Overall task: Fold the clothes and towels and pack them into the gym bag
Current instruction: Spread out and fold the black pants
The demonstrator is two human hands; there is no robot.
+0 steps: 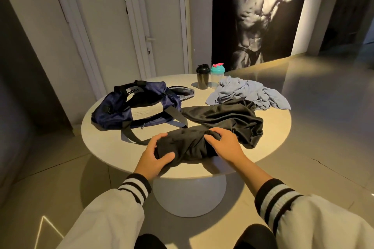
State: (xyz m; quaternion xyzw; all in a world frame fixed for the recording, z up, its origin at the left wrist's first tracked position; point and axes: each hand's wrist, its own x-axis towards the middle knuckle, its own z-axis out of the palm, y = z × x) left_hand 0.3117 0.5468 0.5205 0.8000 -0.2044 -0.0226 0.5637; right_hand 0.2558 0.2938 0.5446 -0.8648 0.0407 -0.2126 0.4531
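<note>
At the near edge of the round bench point(105, 143), both hands close on a black garment point(188, 145) that lies bunched in a rough roll. The left hand point(159, 152) wraps the roll's left end, fingers over the top and thumb at the front, and the right hand point(222, 141) pinches a gather of cloth at its right end. More black cloth trails away behind and to the right, crumpled — whether it is the same piece or a second one I cannot tell. To fold it well, the fabric probably needs lifting and shaking flat first, since a roll with wrinkles trapped inside will likely spring open. Then the edges can be brought together squarely and each crease pressed against the bench. Beyond the left hand sits the navy gym bag point(113, 113), slumped, its strap point(133, 135) lying just beside the roll — best kept out of the fold. Farther back lies a crumpled pale blue towel point(249, 93), not yet folded, with a black shaker point(203, 78) and a teal-lidded shaker point(217, 77) behind it.
</note>
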